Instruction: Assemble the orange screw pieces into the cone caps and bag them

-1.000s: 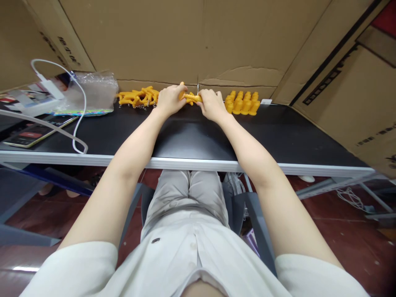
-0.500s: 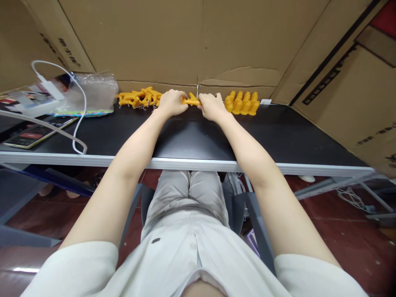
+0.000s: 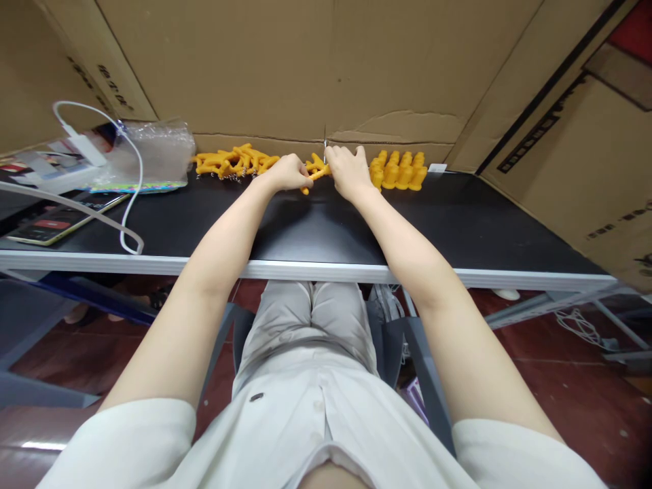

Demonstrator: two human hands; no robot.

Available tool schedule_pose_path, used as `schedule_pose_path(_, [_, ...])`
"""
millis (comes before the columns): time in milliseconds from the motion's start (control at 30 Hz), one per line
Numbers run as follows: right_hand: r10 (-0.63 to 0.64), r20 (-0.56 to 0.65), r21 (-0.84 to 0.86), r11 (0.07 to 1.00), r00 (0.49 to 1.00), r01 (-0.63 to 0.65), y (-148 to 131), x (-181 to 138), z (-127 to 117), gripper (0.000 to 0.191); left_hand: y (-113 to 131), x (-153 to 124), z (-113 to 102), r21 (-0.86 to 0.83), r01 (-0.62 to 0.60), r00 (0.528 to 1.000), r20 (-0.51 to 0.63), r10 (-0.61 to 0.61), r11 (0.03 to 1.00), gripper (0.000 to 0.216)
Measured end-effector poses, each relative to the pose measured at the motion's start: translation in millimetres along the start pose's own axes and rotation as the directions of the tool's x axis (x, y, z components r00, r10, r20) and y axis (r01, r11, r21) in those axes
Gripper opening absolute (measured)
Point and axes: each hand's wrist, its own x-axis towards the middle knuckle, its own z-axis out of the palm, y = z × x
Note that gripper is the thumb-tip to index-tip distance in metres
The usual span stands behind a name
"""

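My left hand (image 3: 290,174) is closed in a pinch on a yellow-orange branched plastic piece (image 3: 320,172), whose small end pokes out below the fingertips. My right hand (image 3: 351,171) is closed around the other end of this piece, with its fingers partly hidden. Just behind it, more yellow plastic (image 3: 314,162) shows between the hands; whether it is the same piece I cannot tell. Left of my left hand lies a pile of yellow branched pieces (image 3: 231,161) with small dark metal bits along its front. Upright yellow peg-like pieces (image 3: 405,173) stand in rows beside my right hand.
Cardboard walls (image 3: 255,68) close off the back and sides of the black table (image 3: 316,231). At the left are a clear plastic bag (image 3: 157,153), a phone (image 3: 66,217) and a white cable (image 3: 140,176). A white tag (image 3: 437,168) lies at the back right.
My left hand has come slightly nearer and lower, and the yellow piece between the hands now slants. More yellow shows behind it. My right hand has shifted little.
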Motion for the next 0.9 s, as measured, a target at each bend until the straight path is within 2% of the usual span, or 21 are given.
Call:
schedule_pose_path(100, [-0.017,0.022,-0.003,1.000,1.000,0.017,0,-1,-2,0.056,-4,-1,-4,-0.122,0.015,0.998,0.063,-0.008,0.992,0.013])
schedule_pose_path(200, [-0.066,0.077,0.006,0.998,0.995,0.066,5,-2,-2,0.052,-13,2,-5,-0.143,0.006,0.997,0.071,0.004,0.990,0.015])
schedule_pose_path(333, [-0.116,0.172,0.039,0.993,0.978,0.111,16,-2,3,0.043,-29,14,2,-0.055,-0.041,0.999,-0.016,0.041,0.998,0.019])
schedule_pose_path(433, [-0.113,0.200,0.034,0.994,0.973,0.108,18,-1,8,0.042,-35,20,8,-0.008,-0.070,0.993,-0.092,0.068,0.998,0.032])
schedule_pose_path(567, [-0.085,0.129,-0.003,0.996,0.988,0.086,15,2,12,0.043,-31,18,8,0.057,-0.066,0.993,-0.093,0.072,0.996,0.041])
schedule_pose_path(733, [0.016,-0.065,-0.005,1.000,0.998,-0.017,23,4,9,0.045,-32,20,5,0.073,-0.010,0.995,-0.098,0.017,0.997,0.041])
schedule_pose_path(833, [0.116,-0.129,0.006,0.993,0.985,-0.116,34,1,4,0.041,-39,22,0,0.055,0.059,0.972,-0.230,-0.045,0.997,0.049])
schedule_pose_path(900, [0.181,-0.130,0.004,0.983,0.975,-0.182,41,-1,0,0.040,-43,18,-6,0.028,0.146,0.926,-0.354,-0.127,0.989,0.052])
